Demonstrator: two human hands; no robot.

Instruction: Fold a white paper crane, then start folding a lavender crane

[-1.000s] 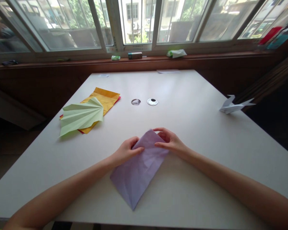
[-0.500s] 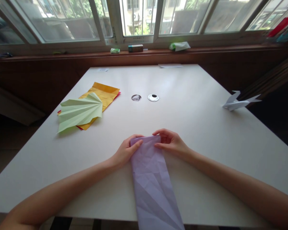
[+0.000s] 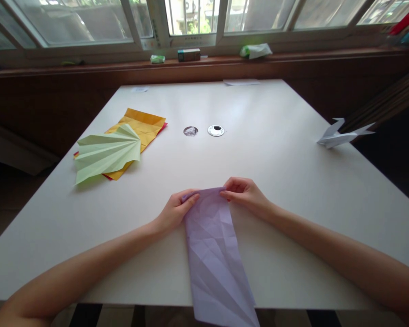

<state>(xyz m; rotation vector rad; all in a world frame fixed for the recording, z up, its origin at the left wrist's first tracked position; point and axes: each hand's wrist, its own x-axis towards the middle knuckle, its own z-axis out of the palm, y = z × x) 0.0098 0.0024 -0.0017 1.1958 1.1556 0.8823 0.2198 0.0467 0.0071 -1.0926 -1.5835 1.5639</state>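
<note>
A long sheet of purple paper [image 3: 213,254], creased and wrinkled, stretches from between my hands down past the table's near edge. My left hand [image 3: 175,209] grips its far left corner, thumb on top and fingers underneath. At the far right corner, my right hand [image 3: 243,194] pinches the paper between thumb and fingers. The paper's far edge looks folded over and runs between the two hands. The fingers beneath the paper are hidden.
On the white table [image 3: 276,172], a pleated pale green paper [image 3: 111,152] overlaps yellow paper [image 3: 145,122] at left. Two round grommets [image 3: 216,131] sit mid-table. A folded white paper bird [image 3: 341,136] stands near the right edge. Small packets [image 3: 255,51] lie on the windowsill.
My right thumb and fingers have closed on the paper's far right corner, where they were looser before. The far edge now slants slightly up to the right. The view has tilted down a little.
</note>
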